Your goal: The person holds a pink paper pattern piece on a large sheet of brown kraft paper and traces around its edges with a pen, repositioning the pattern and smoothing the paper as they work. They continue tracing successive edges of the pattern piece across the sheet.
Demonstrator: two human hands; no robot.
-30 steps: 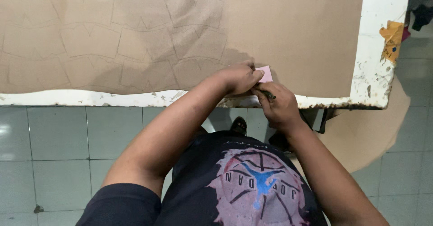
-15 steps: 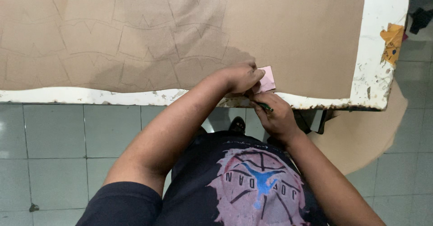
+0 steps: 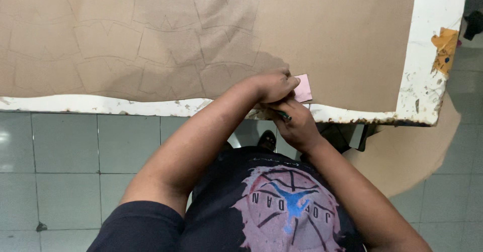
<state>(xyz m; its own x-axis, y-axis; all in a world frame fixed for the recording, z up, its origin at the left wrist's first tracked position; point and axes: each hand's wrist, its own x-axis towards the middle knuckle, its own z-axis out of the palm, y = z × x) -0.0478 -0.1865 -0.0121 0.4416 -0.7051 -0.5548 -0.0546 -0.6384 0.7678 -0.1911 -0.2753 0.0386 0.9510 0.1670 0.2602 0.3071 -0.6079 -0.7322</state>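
Head camera looks straight down, and we see two bare arms reaching to the near edge of a white table (image 3: pixel 432 81). A big brown sheet (image 3: pixel 322 35) lies flat on the table. It has many curvy shapes drawn on it in thin lines. The sheet covers almost all of the table, and only the chipped white rim shows along the near side and the right side.

We see the left hand (image 3: pixel 274 86) curled into a loose fist. It presses down on a small pink card (image 3: pixel 303 88) that lies on the brown sheet, right by the near edge. Only one corner of the card peeks out past the knuckles.

We see the right hand (image 3: pixel 297 126) just below it, touching the left hand. Its fingers are closed around a thin dark pen (image 3: pixel 283 114). The tip end of the pen sits next to the pink card. We cannot tell if the tip touches the sheet.

Under the arms we see a dark shirt (image 3: pixel 282 206) with a round pink picture on it. Below the table is a floor of pale green tiles (image 3: pixel 65 166). More brown sheet hangs down past the right corner of the table.
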